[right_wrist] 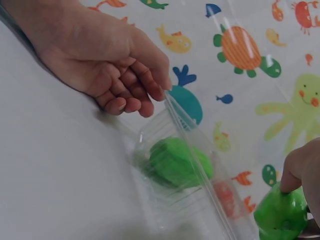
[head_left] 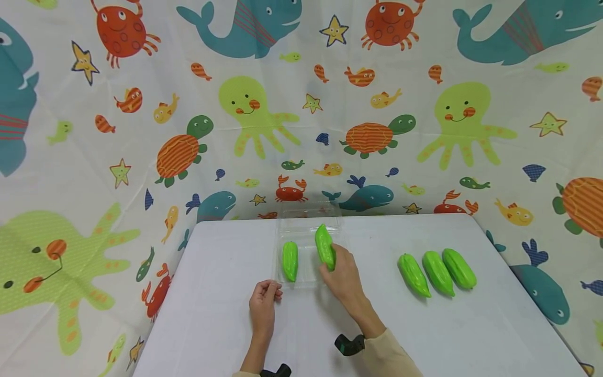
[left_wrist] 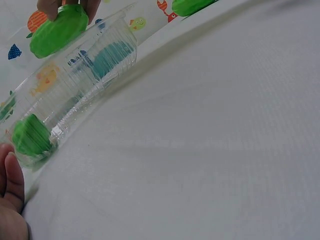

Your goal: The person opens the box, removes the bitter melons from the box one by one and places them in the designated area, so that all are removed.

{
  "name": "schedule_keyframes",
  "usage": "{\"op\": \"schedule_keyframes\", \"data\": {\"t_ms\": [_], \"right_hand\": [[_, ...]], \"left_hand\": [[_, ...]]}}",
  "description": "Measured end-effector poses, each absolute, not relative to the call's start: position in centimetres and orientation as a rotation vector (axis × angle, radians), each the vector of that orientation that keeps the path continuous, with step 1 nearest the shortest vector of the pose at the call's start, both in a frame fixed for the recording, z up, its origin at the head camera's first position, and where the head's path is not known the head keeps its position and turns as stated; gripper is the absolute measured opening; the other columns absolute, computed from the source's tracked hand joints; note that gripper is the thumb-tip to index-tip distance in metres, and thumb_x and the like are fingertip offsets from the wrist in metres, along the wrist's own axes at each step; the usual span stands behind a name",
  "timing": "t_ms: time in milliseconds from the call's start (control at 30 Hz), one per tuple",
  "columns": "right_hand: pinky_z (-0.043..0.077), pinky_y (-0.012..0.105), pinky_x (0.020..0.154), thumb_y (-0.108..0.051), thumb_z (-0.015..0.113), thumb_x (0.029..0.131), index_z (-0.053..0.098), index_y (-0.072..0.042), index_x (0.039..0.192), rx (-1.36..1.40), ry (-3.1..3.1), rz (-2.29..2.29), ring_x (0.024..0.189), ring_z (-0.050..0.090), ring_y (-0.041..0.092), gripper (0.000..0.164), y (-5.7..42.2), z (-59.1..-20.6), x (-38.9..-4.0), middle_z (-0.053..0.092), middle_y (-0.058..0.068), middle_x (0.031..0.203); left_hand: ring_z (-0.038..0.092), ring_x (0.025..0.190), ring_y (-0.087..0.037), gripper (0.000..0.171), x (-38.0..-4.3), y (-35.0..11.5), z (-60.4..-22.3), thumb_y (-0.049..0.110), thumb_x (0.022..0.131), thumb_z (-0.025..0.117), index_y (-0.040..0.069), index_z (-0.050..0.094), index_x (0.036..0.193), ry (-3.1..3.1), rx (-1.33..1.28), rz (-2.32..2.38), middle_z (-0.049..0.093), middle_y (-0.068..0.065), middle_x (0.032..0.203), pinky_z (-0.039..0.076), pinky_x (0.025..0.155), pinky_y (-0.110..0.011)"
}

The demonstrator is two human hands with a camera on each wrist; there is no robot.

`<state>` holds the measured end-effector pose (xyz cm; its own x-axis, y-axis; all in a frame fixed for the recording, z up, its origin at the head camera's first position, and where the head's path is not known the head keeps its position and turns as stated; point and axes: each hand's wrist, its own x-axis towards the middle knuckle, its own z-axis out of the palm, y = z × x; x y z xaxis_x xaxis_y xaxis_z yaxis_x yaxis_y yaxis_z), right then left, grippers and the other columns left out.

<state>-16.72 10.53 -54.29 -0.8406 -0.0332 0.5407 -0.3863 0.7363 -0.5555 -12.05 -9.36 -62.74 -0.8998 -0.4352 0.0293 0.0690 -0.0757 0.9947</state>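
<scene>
A clear plastic box (head_left: 306,285) stands on the white table with its lid folded back. Inside it, on the left, lies a bright green, ridged bitter melon (head_left: 290,261). My left hand (head_left: 265,299) pinches the box's near left corner, with the other fingers loosely curled, as the right wrist view shows. Over the right part of the box, my right hand (head_left: 344,272) grips another green bitter melon (head_left: 324,246) by its near end. The left wrist view shows this held melon (left_wrist: 59,31) above the box rim.
Several green melons in all are in view; three of them (head_left: 438,272) lie side by side at the right of the table. A cloth (head_left: 292,104) printed with sea animals hangs behind the table and at its sides.
</scene>
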Motion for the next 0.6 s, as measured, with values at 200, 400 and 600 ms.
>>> {"op": "schedule_keyframes", "data": {"t_ms": [200, 400, 600], "right_hand": [[0.051, 0.033, 0.066, -0.009, 0.07, 0.078, 0.06, 0.009, 0.123, 0.268, -2.452, 0.965, 0.085, 0.057, 0.025, 0.05, 11.2, -53.5, -16.4, 0.067, 0.023, 0.113], [0.051, 0.034, 0.066, -0.01, 0.069, 0.078, 0.06, 0.009, 0.124, 0.238, -2.423, 0.985, 0.085, 0.057, 0.026, 0.05, 11.9, -53.0, -16.2, 0.067, 0.023, 0.11], [0.054, 0.037, 0.067, -0.008, 0.069, 0.079, 0.06, 0.008, 0.124, 0.224, -2.393, 0.979, 0.087, 0.059, 0.028, 0.049, 12.9, -53.0, -16.3, 0.067, 0.023, 0.11]], "left_hand": [[0.064, 0.073, -0.009, 0.013, -12.0, -9.4, -62.7, 0.013, 0.1, 0.06, 0.001, 0.063, 0.103, -1.866, 0.39, -2.04, 0.069, -0.021, 0.094, 0.056, 0.065, -0.02], [0.064, 0.073, -0.009, 0.012, -12.0, -9.4, -62.8, 0.012, 0.1, 0.059, 0.001, 0.063, 0.103, -1.859, 0.391, -2.052, 0.068, -0.019, 0.093, 0.056, 0.066, -0.02], [0.063, 0.074, -0.009, 0.013, -12.0, -9.4, -62.7, 0.013, 0.1, 0.059, 0.001, 0.063, 0.103, -1.867, 0.399, -2.048, 0.069, -0.02, 0.094, 0.056, 0.065, -0.02]]}}
